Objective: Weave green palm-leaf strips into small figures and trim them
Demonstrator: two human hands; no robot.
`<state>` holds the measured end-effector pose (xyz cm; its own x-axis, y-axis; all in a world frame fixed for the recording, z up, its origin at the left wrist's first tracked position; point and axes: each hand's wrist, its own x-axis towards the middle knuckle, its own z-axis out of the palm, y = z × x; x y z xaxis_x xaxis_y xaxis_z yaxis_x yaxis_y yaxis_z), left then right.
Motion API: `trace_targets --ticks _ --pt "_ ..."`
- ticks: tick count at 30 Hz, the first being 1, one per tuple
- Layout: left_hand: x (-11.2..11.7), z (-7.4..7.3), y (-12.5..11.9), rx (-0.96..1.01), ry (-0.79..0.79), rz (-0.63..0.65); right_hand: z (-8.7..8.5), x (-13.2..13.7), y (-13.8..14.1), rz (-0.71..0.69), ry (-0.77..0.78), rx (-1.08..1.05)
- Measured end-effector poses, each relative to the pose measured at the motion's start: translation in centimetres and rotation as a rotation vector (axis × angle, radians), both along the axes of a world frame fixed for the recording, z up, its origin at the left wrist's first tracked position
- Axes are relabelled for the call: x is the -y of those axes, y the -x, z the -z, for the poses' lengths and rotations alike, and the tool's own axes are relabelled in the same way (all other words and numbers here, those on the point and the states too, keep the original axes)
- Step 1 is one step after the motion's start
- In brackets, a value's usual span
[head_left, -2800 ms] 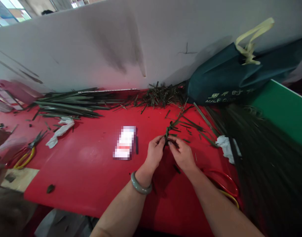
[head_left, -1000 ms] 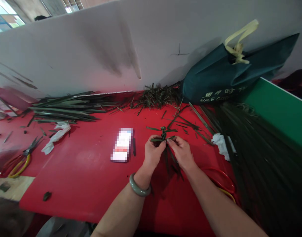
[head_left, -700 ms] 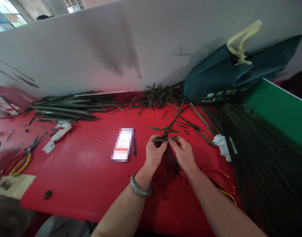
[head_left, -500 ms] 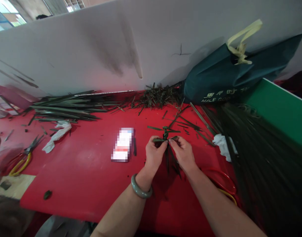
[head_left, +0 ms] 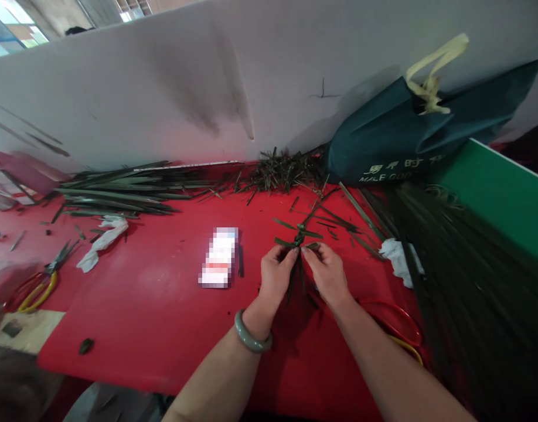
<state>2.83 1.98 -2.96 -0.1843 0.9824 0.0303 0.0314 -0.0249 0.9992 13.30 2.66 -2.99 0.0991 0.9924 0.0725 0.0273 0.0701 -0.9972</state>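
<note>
Between my two hands is a small woven figure of dark green leaf strips [head_left: 299, 236], with a knotted body and loose ends sticking out to the sides and down. My left hand [head_left: 278, 269] pinches it from the left between thumb and fingers; a grey-green bangle [head_left: 251, 340] circles that wrist. From the right, my right hand [head_left: 326, 269] pinches it the same way, the thumb tips almost meeting at the knot. The fingers hide part of the weave. Red-handled scissors [head_left: 396, 319] lie partly under my right forearm.
A phone [head_left: 219, 258] lies left of my hands on the red table [head_left: 155, 328]. Leaf strips [head_left: 132, 187] and a scrap pile [head_left: 284, 170] line the white partition. More scissors [head_left: 40, 287] rest at left. A dark bag [head_left: 383, 135], a green box [head_left: 497, 199] and long leaves [head_left: 462, 281] fill the right.
The woven figure has tilted, its top leaning right and its hanging ends shifting left. Both hands keep their pinch in nearly the same place.
</note>
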Motion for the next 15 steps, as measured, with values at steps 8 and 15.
trace_targets --ticks 8,15 --pt "0.33 0.23 -0.06 -0.222 -0.172 -0.067 -0.45 -0.04 0.0 -0.024 0.015 0.037" --pt "0.37 0.07 -0.03 -0.316 -0.238 0.026 -0.06 -0.3 -0.11 -0.021 0.045 0.051"
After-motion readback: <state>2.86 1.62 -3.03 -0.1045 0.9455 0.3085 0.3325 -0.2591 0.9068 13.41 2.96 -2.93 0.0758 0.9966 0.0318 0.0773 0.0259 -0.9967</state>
